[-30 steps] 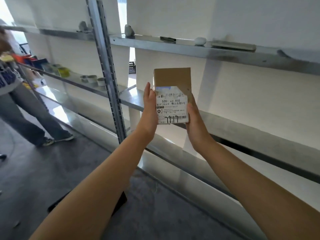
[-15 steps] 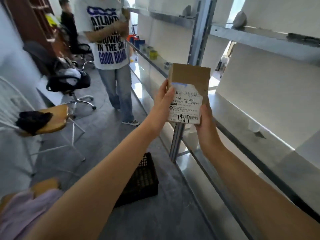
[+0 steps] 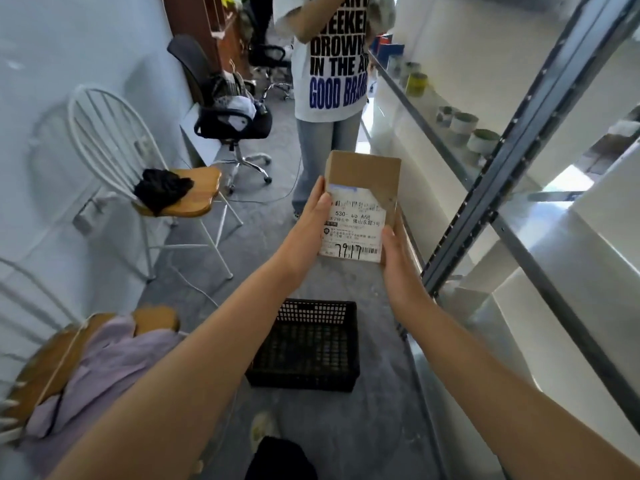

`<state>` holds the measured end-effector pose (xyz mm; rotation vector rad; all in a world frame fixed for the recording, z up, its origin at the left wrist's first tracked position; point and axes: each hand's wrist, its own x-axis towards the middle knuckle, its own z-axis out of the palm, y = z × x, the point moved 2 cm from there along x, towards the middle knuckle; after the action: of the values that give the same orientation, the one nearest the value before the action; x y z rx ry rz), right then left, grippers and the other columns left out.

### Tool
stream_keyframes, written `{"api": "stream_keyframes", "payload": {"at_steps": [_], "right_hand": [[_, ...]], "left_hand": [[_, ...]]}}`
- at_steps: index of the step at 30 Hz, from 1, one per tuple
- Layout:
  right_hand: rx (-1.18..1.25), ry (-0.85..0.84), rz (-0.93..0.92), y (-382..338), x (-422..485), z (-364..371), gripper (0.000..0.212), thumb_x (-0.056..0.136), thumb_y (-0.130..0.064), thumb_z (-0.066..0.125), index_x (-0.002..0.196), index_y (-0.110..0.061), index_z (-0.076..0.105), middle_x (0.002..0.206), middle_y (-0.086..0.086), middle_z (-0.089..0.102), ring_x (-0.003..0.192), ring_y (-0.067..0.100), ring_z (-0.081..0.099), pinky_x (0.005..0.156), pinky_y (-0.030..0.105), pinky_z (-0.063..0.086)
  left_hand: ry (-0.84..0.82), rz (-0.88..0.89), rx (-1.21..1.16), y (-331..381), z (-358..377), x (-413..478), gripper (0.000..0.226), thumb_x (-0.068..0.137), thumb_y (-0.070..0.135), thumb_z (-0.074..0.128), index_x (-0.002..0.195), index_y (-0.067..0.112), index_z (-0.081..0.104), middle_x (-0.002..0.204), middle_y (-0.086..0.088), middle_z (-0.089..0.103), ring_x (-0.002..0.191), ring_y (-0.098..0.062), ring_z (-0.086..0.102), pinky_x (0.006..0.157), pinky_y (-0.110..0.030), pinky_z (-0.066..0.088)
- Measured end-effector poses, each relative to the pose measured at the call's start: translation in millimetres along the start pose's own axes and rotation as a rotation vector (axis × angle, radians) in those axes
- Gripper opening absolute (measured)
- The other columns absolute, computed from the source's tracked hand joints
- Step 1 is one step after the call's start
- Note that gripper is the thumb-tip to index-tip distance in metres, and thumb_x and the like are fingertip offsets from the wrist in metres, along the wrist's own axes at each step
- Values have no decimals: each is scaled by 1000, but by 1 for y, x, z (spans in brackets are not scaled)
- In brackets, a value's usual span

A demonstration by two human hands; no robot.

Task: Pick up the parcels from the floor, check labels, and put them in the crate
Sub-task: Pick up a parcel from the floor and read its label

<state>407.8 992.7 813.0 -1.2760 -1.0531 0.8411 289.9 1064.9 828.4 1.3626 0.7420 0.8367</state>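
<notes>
You hold the parcel point(image 3: 363, 174) up in the air in front of you, above and beyond the black crate point(image 3: 311, 308) that sits on the floor point(image 3: 374, 427). Your left hand point(image 3: 308, 230) grips its left edge and your right hand point(image 3: 398, 268) its lower right corner. Only the thumbs show, and the fingers wrap behind the cardboard, out of sight.

The small print on the white label point(image 3: 353, 230) is too fine to read, and your forearms cover the crate's near corners.

A standing person point(image 3: 332, 81), cut off at the chest, fills the aisle just past the parcel. A metal shelf upright point(image 3: 502, 168) runs close on the right, and a white chair point(image 3: 194, 199) carrying a black cloth point(image 3: 161, 188) stands on the left.

The label faces you with its text upright. The parcel's long axis runs top to bottom, leaning slightly right.
</notes>
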Motion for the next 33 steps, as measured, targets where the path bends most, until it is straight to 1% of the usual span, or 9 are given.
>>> {"api": "stream_keyframes", "payload": {"at_steps": [7,10,16,19,22,25,27,31,33], "right_hand": [[-11,-22,111,39,84,60,54,98,-38,25,150,-29,11,150,-2,36,131,5,41,109,27,38],[-9,-27,153,62,123,86,48,103,-21,23,150,-24,13,148,-2,37,126,2,44,94,5,40],[-30,-23,290,146,167,113,49,103,-20,28,150,-19,16,151,-2,33,135,8,35,93,-3,33],[-2,-83,423,208,181,120,49,103,-25,27,150,-19,17,151,-1,33,133,8,37,100,6,36],[-6,-143,480,275,190,125,48,103,-21,27,150,-19,16,147,-6,35,126,1,39,84,-4,37],[-4,-190,552,357,190,129,50,102,-23,31,148,-30,15,148,-6,38,131,7,40,109,22,35],[-1,-206,624,419,185,129,51,101,-26,33,148,-34,17,145,-6,42,130,10,45,111,34,35],[-61,-271,705,538,172,129,51,100,-27,36,148,-31,19,143,-3,47,127,13,49,110,38,38],[-96,-325,721,600,165,130,53,100,-24,39,148,-30,20,142,-3,47,126,12,49,109,37,39]], "left_hand": [[41,-60,-11,-23,-78,74,45,101,45,24,146,41,27,122,11,63,110,-6,62,94,-31,52],[51,-106,29,-41,-115,110,47,101,46,25,147,40,26,126,8,61,114,-9,60,100,-41,48],[90,-262,34,-117,-161,160,65,85,63,34,146,43,26,142,4,51,129,-17,49,110,-49,36],[107,-328,13,-176,-178,175,69,80,69,39,144,46,27,146,7,46,133,-14,45,113,-47,31],[127,-370,-10,-247,-195,184,62,89,59,38,147,40,26,143,9,49,129,-10,49,112,-43,35],[138,-445,3,-332,-209,191,67,85,61,43,146,37,29,142,4,51,127,-15,51,110,-46,37],[183,-508,-2,-388,-215,191,67,85,59,45,146,36,28,142,2,50,125,-16,53,108,-45,40],[218,-577,18,-507,-226,183,57,99,40,41,150,25,21,143,2,46,122,-11,52,100,-29,46],[215,-613,38,-568,-231,178,53,100,38,41,148,24,23,133,7,50,108,-2,56,84,-14,51]]}}
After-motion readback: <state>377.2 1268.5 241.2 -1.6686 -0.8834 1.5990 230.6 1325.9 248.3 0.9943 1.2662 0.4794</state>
